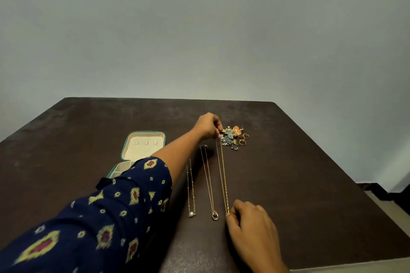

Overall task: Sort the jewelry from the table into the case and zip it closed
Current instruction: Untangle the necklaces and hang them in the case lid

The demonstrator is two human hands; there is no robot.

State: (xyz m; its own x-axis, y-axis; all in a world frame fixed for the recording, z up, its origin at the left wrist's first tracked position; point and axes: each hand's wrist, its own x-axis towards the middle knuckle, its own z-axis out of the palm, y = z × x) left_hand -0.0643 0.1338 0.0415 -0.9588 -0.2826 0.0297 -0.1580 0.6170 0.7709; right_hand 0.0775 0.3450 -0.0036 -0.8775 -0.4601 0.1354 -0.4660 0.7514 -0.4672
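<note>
Three thin gold necklaces lie stretched out side by side on the dark table (299,162). My left hand (208,126) reaches across and pinches the far end of the rightmost gold chain (223,175). At the near end of that chain, my right hand (250,226) pinches it too. The middle necklace (209,186) carries a ring pendant, the left necklace (191,190) a pearl. A heap of earrings and rings (236,137) sits just right of my left hand. The open teal jewelry case (144,145) lies to the left, its base partly hidden by my sleeve.
A plain pale wall rises behind the table. The table's right edge drops off to a floor with a dark object (381,190) at the far right. My patterned sleeve (99,217) covers the near left of the table.
</note>
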